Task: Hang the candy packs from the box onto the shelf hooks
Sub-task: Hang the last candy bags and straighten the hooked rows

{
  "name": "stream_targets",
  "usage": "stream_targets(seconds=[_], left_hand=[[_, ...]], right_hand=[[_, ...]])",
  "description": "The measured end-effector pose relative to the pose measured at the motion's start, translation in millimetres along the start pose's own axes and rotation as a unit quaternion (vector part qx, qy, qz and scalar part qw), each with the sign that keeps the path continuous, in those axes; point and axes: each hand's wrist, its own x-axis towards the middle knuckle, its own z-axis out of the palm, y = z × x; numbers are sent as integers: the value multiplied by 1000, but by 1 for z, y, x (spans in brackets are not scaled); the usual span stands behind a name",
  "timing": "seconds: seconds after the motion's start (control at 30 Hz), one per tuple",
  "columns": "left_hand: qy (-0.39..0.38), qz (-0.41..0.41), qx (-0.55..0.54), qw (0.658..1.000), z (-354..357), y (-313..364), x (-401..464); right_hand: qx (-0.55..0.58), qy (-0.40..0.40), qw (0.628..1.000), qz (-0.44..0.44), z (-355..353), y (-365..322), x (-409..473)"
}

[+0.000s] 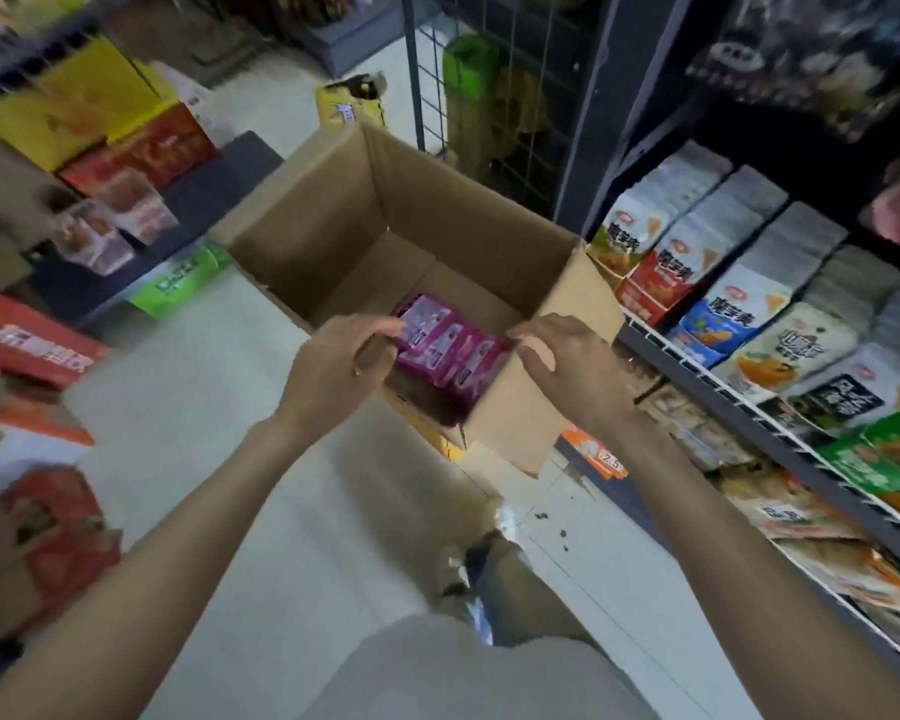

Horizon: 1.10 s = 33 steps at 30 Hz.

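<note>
- An open cardboard box (427,220) sits in the aisle in front of the person, its flaps standing up, next to the shelf (780,433) on the right.
- Inside the box, at the near side, lies a row of pink-purple candy packs (450,345), stacked against one another; the rest of the box bottom shows bare cardboard.
- The left hand (333,366) is at the near left rim of the box, fingers curled, its fingertips touching the leftmost pack; whether it grips the pack or the box edge cannot be told.
- The right hand (567,366) is at the near right rim, fingers bent and spread, thumb apart from them; it seems to rest on the box's flap, and whether it pinches the flap cannot be told.
- The shelf holds rows of upright snack bags (739,298) in white, red, blue and green, packed close behind a wire rail.
- The tier below it holds flatter packets, too blurred to name.
- A wire grid panel (489,96) stands behind the box, with something green behind it.
- On the left, red and yellow cartons (100,127) are stacked on a low dark platform; more red cartons stand near the left edge.
- The floor (230,459) is pale tile; one shoe (481,563) of the person shows below the box.
</note>
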Motion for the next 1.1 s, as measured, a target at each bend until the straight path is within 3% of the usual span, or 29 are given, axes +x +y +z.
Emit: stream_targets(seconds=[0.27,0.43,0.57,0.7,0.83,0.93,1.1], left_hand=[[-66,35,59,995,7,-49,79],[-126,140,124,974,24,-90,139],[-171,171,163,956,44,-117,178],[-245,226,248,910,80,-147,197],[-331,288,317,841,122,-159,204],[-370,295,295,830,149,-158,206],[-439,288,265,809,182,-153,220]], right_hand=[[-82,-91,992,-42,36,-6,103],[-115,-46,992,40,76,-18,140],[-153,-59,980,112,124,-13,157],[-230,-32,961,147,169,8,153],[-231,-132,930,255,197,31,139],[-240,-191,902,302,208,45,133],[-292,-253,875,291,213,54,133]])
